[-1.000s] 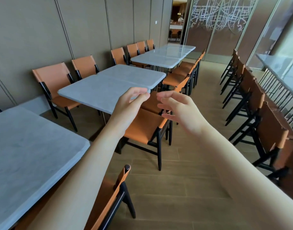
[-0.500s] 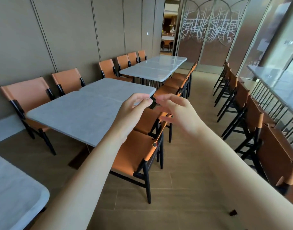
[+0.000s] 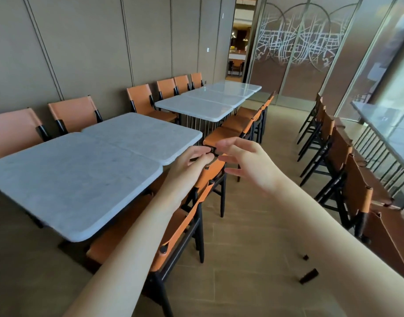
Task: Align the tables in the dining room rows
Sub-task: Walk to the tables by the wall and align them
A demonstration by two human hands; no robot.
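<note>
Reaching forward, both hands hovered beside the near bench (image 3: 77, 177): left hand (image 3: 187, 165) with fingers curled, grasping nothing, right hand (image 3: 249, 163) spread. Its far corner sat offset from the next bench (image 3: 143, 133); gripping the edge squarely would likely align them.

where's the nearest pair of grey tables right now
In the head view the nearest grey tables fill the lower left, butted together, orange chairs along their aisle side, just left of both hands.

We record a tan tiled floor (image 3: 253, 236) carrying grey marble-topped tables: a near table (image 3: 70, 177) touching a second table (image 3: 143, 136), then a far table group (image 3: 207, 101). Orange chairs (image 3: 182, 216) stand alongside. Two small dark pieces (image 3: 309, 275) lie on the floor.
</note>
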